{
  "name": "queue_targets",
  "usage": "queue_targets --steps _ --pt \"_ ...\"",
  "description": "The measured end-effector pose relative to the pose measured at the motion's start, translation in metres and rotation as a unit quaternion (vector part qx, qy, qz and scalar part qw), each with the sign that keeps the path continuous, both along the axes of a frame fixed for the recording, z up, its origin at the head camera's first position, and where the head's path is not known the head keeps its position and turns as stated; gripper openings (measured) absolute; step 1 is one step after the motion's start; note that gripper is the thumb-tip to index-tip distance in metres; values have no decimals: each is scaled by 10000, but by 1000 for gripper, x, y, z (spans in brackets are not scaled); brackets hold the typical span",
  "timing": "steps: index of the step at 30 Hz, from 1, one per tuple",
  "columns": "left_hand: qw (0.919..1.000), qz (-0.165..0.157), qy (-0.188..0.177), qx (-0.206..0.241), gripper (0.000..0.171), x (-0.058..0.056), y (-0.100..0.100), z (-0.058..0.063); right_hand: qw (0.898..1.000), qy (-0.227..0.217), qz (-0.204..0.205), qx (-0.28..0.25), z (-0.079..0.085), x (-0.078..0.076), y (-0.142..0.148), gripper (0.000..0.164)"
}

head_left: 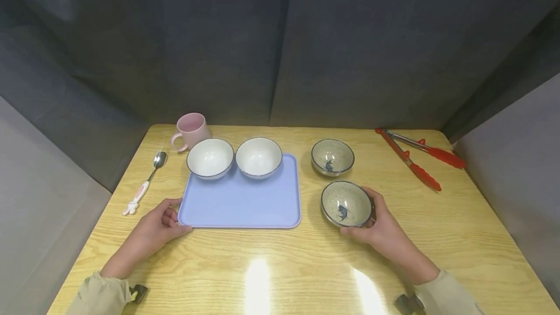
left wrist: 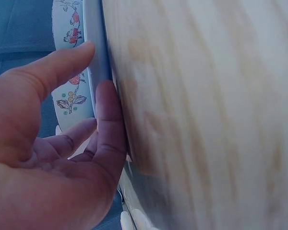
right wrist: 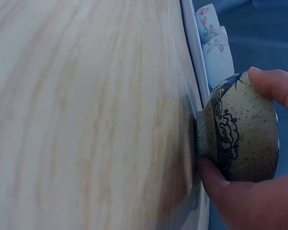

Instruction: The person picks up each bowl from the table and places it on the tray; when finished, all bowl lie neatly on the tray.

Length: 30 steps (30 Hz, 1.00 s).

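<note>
My left hand (head_left: 153,227) holds the near left corner of a light blue tray (head_left: 245,208), thumb along its front edge and fingers at its left side. In the left wrist view the fingertips lie right against the tray's rim (left wrist: 98,62). Two white bowls with dark rims, a left one (head_left: 210,158) and a right one (head_left: 259,157), stand side by side at the tray's back. My right hand (head_left: 389,235) grips a speckled bowl (right wrist: 252,129) with a blue fish inside, thumb at the front, fingers round its right side; its foot is close over the table.
A matching speckled bowl (head_left: 332,158) stands just behind the held one. Red-tipped tongs (head_left: 409,159) lie spread at the back right. A pink mug (head_left: 192,130) stands behind the tray's left corner, and a spoon (head_left: 148,181) with a rabbit handle lies to the left.
</note>
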<state>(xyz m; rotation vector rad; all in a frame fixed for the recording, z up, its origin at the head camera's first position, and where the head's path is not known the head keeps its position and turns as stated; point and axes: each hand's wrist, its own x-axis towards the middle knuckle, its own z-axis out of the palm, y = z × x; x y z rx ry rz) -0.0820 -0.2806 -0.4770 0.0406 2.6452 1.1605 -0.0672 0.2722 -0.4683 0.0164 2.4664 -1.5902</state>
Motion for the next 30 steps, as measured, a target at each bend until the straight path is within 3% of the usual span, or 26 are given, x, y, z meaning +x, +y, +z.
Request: queue_targets --steps 18,30 --pt "10000 25 18 -27 80 0 2 0 9996 150 122 -202 9 -4 -8 127" --pt "10000 16 -6 -13 82 -1 0 -2 9979 314 339 -450 22 -8 -31 123"
